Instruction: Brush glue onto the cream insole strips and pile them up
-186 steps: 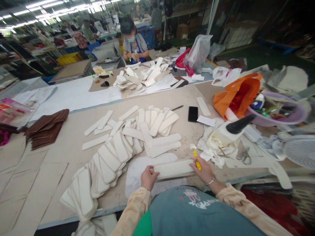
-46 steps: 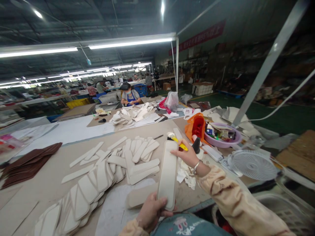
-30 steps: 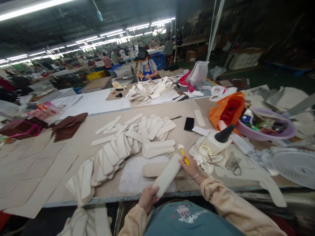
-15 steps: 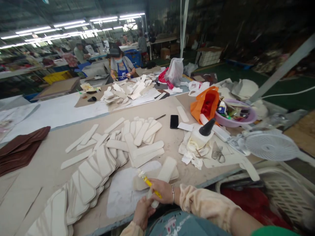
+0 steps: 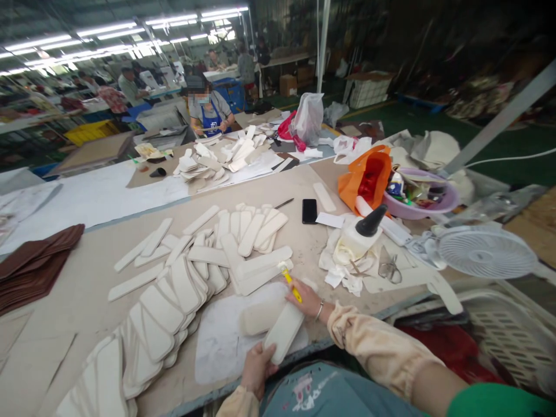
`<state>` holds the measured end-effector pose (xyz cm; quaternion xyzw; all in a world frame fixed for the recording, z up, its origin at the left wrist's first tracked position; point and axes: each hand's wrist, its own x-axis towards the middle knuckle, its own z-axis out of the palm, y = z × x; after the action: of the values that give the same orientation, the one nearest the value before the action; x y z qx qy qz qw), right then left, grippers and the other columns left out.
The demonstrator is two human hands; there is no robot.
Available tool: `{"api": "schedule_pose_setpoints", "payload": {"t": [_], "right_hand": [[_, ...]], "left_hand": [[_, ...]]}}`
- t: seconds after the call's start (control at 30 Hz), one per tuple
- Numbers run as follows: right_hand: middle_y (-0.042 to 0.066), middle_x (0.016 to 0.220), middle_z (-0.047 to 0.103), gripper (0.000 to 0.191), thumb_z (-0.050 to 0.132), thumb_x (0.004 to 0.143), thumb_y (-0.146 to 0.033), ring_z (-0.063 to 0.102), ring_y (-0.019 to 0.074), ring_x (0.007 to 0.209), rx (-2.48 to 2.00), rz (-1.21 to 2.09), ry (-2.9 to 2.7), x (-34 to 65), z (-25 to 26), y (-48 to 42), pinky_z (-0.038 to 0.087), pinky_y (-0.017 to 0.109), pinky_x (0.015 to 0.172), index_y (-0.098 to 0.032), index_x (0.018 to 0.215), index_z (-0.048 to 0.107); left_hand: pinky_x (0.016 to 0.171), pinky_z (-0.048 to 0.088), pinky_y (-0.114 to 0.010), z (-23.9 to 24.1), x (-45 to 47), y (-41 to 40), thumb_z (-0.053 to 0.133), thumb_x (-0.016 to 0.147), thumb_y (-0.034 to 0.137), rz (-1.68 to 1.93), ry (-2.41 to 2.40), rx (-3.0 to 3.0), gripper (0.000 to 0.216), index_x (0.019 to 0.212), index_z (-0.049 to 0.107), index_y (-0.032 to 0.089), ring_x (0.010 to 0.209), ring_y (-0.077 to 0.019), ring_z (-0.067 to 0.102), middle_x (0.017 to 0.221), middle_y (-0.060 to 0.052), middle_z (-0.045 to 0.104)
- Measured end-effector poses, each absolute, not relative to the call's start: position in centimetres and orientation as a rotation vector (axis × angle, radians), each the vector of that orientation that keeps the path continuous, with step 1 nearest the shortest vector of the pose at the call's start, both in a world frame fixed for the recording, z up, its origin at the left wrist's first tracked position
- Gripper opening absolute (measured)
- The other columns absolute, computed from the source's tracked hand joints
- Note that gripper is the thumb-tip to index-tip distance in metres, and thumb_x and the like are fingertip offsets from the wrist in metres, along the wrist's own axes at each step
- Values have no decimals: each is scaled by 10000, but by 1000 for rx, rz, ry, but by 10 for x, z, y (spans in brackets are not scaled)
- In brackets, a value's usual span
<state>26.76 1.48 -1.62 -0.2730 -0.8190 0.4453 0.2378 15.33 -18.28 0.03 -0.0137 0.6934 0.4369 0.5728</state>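
Note:
My left hand (image 5: 257,368) is closed on the near end of a long cream padded strip (image 5: 283,333) that slants up to the right over a white sheet (image 5: 221,347). My right hand (image 5: 306,299) rests at the strip's far end and grips a yellow-handled brush (image 5: 290,282), bristles pointing up and away. A second cream strip (image 5: 257,317) lies flat under the held one. A large fan of matching strips (image 5: 191,278) spreads over the table to the left and beyond.
A glue bottle with a black nozzle (image 5: 360,234) sits on rags, with scissors (image 5: 386,267), a black phone (image 5: 309,211), an orange bag (image 5: 365,176), a purple bowl (image 5: 438,204) and a white fan (image 5: 484,252) to the right. Brown pieces (image 5: 35,263) lie far left. A person (image 5: 208,110) works opposite.
My right hand with the brush has slid from the strip's near end up to its far end. The view shifted slightly.

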Motion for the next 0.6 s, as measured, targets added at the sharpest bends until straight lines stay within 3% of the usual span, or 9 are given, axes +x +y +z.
{"api": "schedule_pose_setpoints", "payload": {"t": [0.2,0.37,0.6], "right_hand": [[97,1070,616,105,508,770,-258,576,204,1007,-994,1173,-2171,279,-21,42,439,351,831,-208,846,454],[150,1087,612,115,439,800,-333,587,256,982,-1154,1056,-2079,299,-15,56,444,406,805,-221,801,414],[73,1033,651,230,481,767,-468,615,258,953,-1209,794,-2065,346,-5,52,495,351,754,-246,804,439]], "left_hand": [[467,395,-219,-4,151,-181,686,643,309,988,1663,-11,224,807,602,181,489,-102,506,616,13,610],[442,387,-208,-1,145,-189,701,613,334,1017,1680,61,255,779,609,163,476,-96,504,579,16,596],[387,391,-199,61,116,-188,734,527,406,1198,1519,295,385,737,636,98,437,-82,484,584,-11,606]]}}
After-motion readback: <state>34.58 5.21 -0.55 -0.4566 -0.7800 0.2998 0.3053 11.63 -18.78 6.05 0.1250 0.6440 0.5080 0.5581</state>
